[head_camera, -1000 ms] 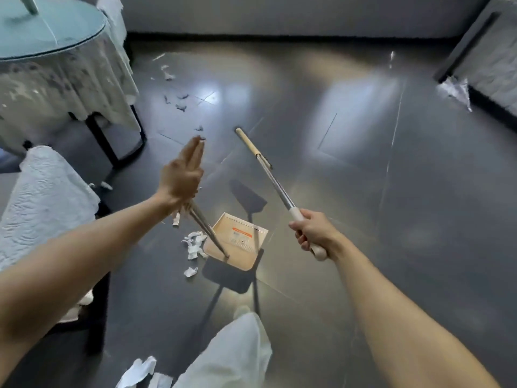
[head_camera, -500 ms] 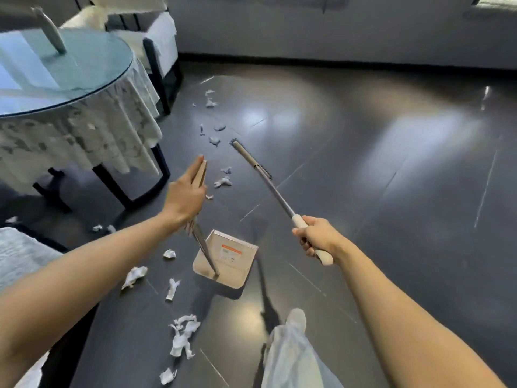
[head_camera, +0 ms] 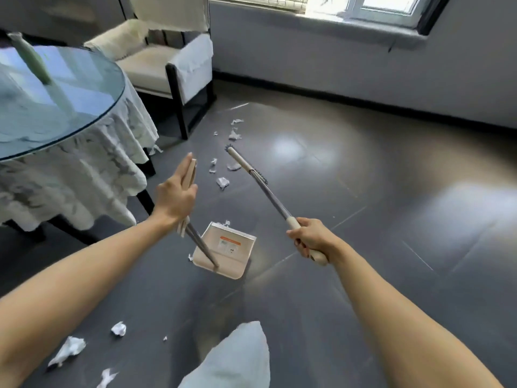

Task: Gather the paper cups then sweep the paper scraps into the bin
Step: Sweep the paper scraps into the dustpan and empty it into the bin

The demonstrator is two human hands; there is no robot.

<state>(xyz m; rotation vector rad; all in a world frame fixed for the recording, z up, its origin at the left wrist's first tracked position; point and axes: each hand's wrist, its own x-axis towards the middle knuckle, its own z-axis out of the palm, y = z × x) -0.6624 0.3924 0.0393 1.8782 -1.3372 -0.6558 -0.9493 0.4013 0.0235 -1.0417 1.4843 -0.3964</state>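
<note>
Under L grip [head_camera: 174, 196] and R grip [head_camera: 307, 242], dark glossy floor [head_camera: 363, 219]. Left of L grip, round glass desk [head_camera: 84, 119] w/ white cloth [head_camera: 84, 177]. R grip wraps broom [head_camera: 272, 197] handle, head out ahead. L grip holds dustpan [head_camera: 226, 247] handle, thumb round it, fingers [head_camera: 186, 166] straight along it; pan low btwn grips. Paper scraps [head_camera: 222, 182] ahead, btwn L grip and broom head; more behind and left of L grip.
</note>
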